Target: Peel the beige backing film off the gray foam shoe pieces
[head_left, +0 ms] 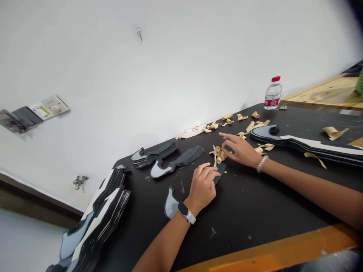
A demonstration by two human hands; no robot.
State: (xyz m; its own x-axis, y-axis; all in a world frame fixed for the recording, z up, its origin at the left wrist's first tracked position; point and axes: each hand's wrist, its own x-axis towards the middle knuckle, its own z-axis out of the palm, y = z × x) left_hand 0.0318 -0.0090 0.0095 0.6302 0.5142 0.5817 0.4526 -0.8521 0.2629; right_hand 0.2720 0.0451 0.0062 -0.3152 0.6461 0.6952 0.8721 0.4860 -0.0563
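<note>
My left hand (202, 187), with a watch on its wrist, rests with bent fingers on a dark grey felt-like cut-out (220, 174) lying flat on the black table (241, 215). The cut-out's pale hooked end (171, 204) shows to the left of that wrist; its middle is hidden. A narrow white strip (214, 155) stands up at the left fingertips; whether they pinch it I cannot tell. My right hand (239, 150), wearing a bracelet, hovers with fingers spread beside curled tan paper strips (220, 156) and appears to hold nothing.
Stacks of similar cut-outs lie at the left edge (99, 215), behind my left hand (176, 162) and at the right (309, 145). More tan curls (252, 126) are scattered near the white wall (181, 68). A red-capped bottle (273, 94) and a binder clip (283, 107) stand at the back right.
</note>
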